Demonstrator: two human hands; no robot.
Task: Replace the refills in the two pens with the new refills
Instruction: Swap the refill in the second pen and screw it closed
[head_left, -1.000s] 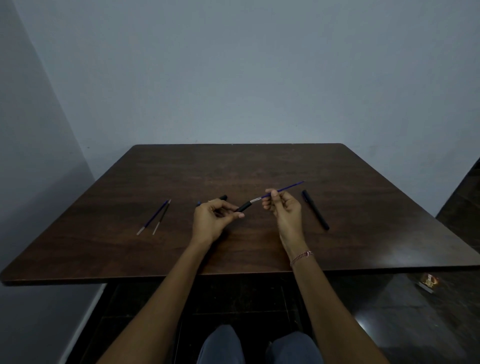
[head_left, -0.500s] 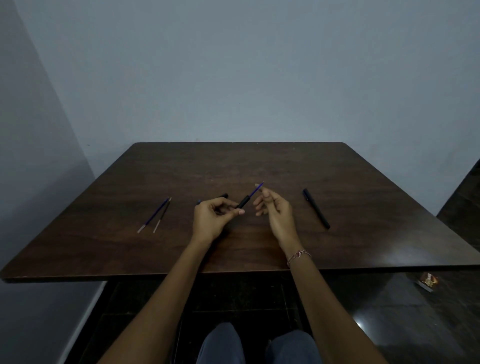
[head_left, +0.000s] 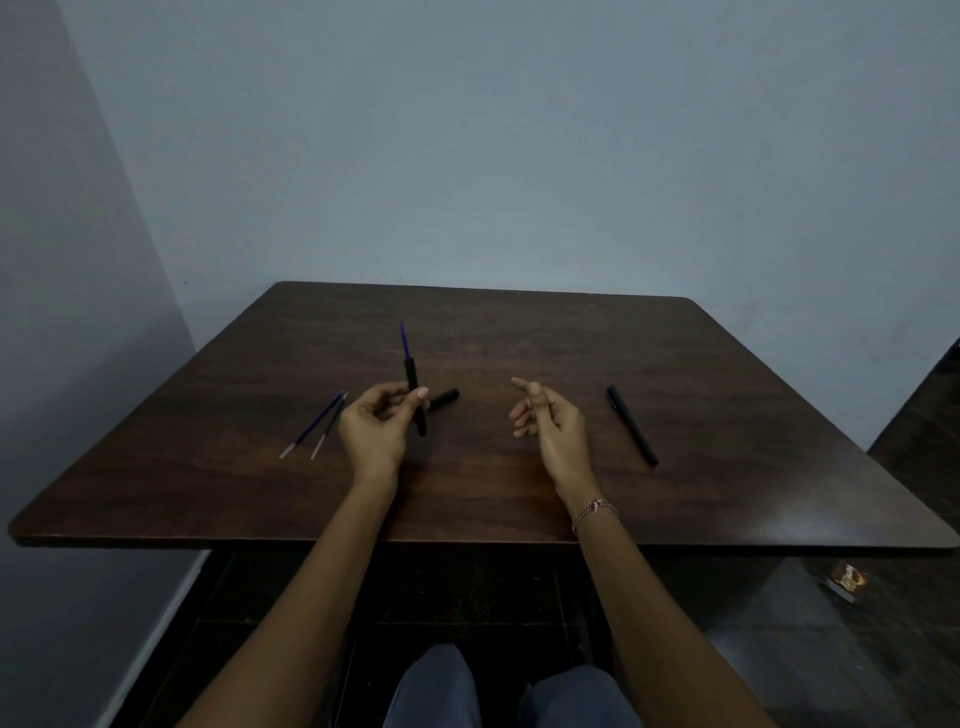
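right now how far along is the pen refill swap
Early on. Done: one pen is apart, its short black piece lying on the dark wooden table. In hand: the left hand holds the black barrel with a blue refill protruding; the right hand is empty. Left: the second black pen lies closed, and two loose refills wait.

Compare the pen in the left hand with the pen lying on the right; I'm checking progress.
The held pen stands near upright in the left hand; the right pen lies flat on the table, untouched. A blue refill sticks out of the held pen; none shows on the right pen. Both are black.
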